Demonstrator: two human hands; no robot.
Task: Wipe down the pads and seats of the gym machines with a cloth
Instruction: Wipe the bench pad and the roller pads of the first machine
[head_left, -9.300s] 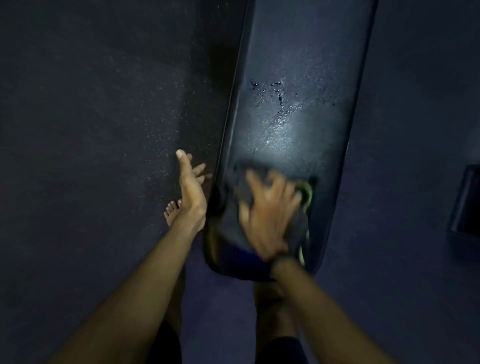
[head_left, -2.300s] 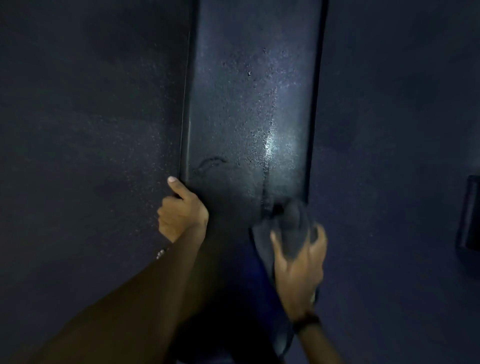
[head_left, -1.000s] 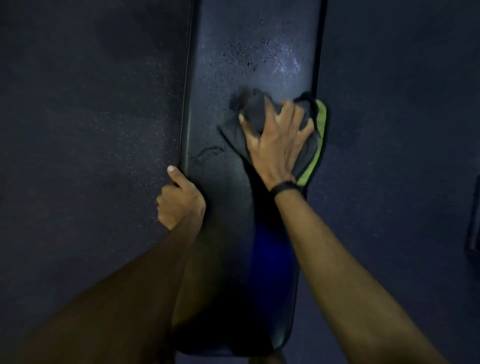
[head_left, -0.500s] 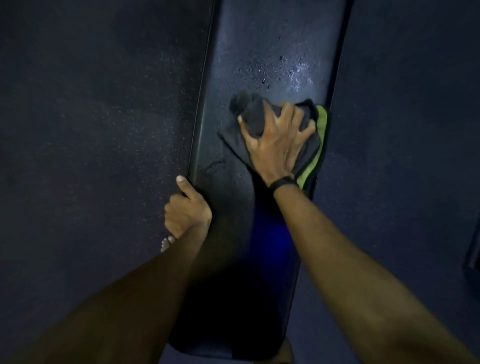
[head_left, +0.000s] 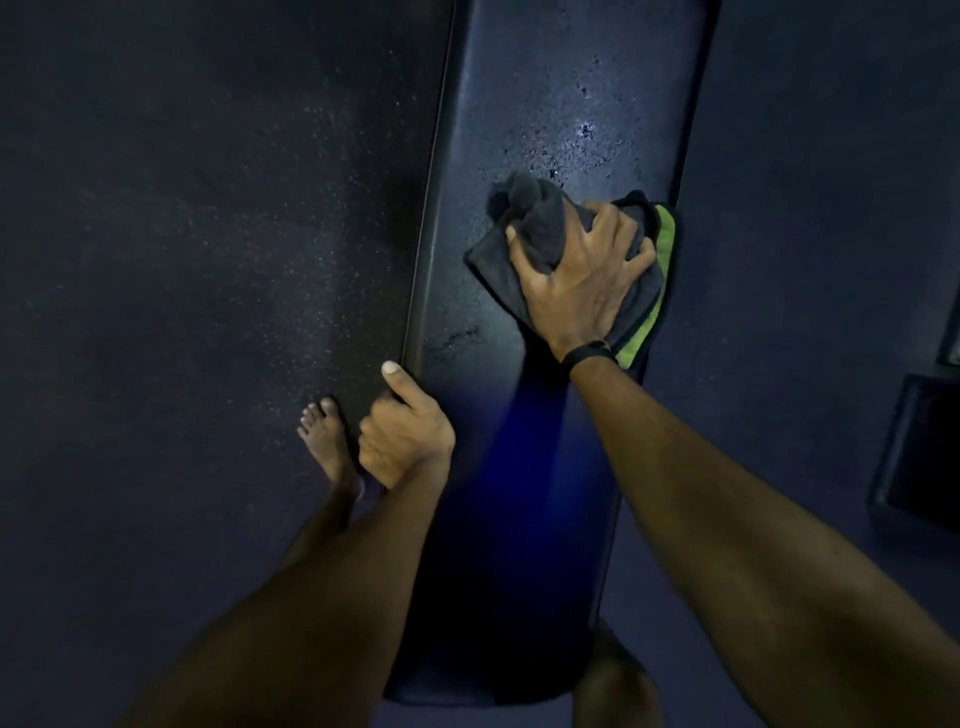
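Observation:
A long black padded bench (head_left: 550, 104) runs from the bottom centre up to the top of the view, its far part speckled with droplets. A dark grey cloth (head_left: 535, 223) with a green edge lies bunched on the pad's right half. My right hand (head_left: 582, 280) lies on top of it, fingers curled into the folds, pressing it onto the pad. My left hand (head_left: 405, 431) grips the bench's left edge lower down, thumb along the rim, fingers curled under.
Dark speckled rubber floor (head_left: 208, 260) surrounds the bench. My bare left foot (head_left: 324, 441) stands just left of it, another foot (head_left: 613, 680) shows at its near end. A dark boxy object (head_left: 919, 457) sits at the right edge.
My right hand has gone from flat on the cloth to curled into it, bunching the cloth. The view has shifted, so my left foot shows more. My left hand keeps its grip on the edge.

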